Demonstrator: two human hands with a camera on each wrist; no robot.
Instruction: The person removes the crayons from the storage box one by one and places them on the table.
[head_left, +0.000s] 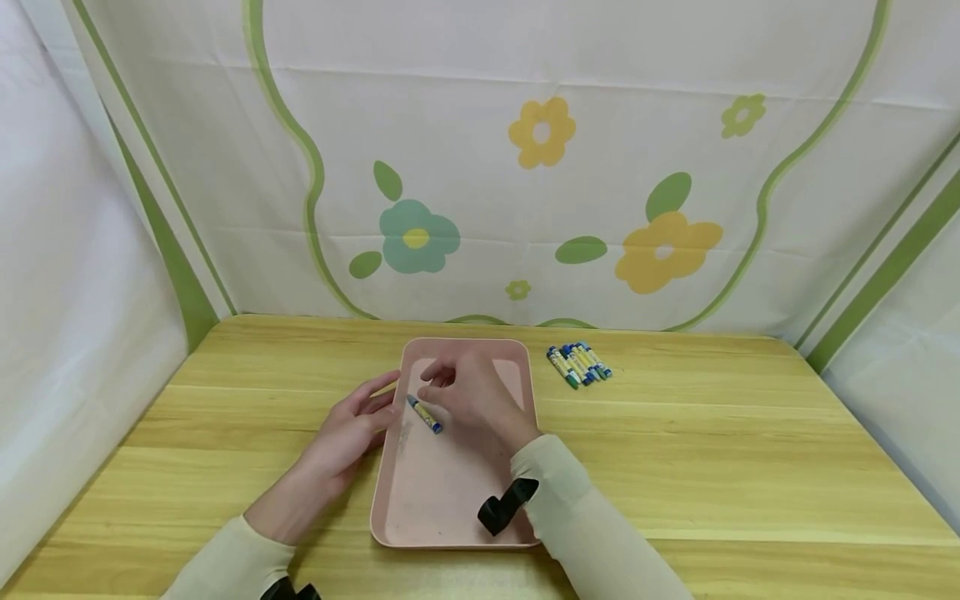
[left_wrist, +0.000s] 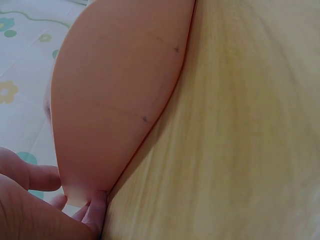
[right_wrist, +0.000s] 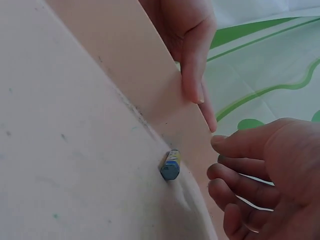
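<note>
A pink tray (head_left: 450, 500) lies lengthwise on the table. Inside it, against the left wall, is one crayon (head_left: 424, 414) with a yellow wrapper, blue band and dull blue end. My right hand (head_left: 474, 392) hovers over the far part of the tray with loosely bent fingers and nothing between them; the right wrist view puts its fingertips (right_wrist: 217, 172) a little apart from the crayon. At the tray's left side, my left hand (head_left: 356, 429) holds the wall, thumb (right_wrist: 192, 75) at the rim and other fingers (left_wrist: 95, 215) low on the outside.
Several crayons (head_left: 579, 364) with blue and green ends lie side by side on the wooden table (head_left: 712, 458), right of the tray's far end. A white cloth (head_left: 465, 167) with printed flowers hangs behind the table. Dark marks speckle the tray floor.
</note>
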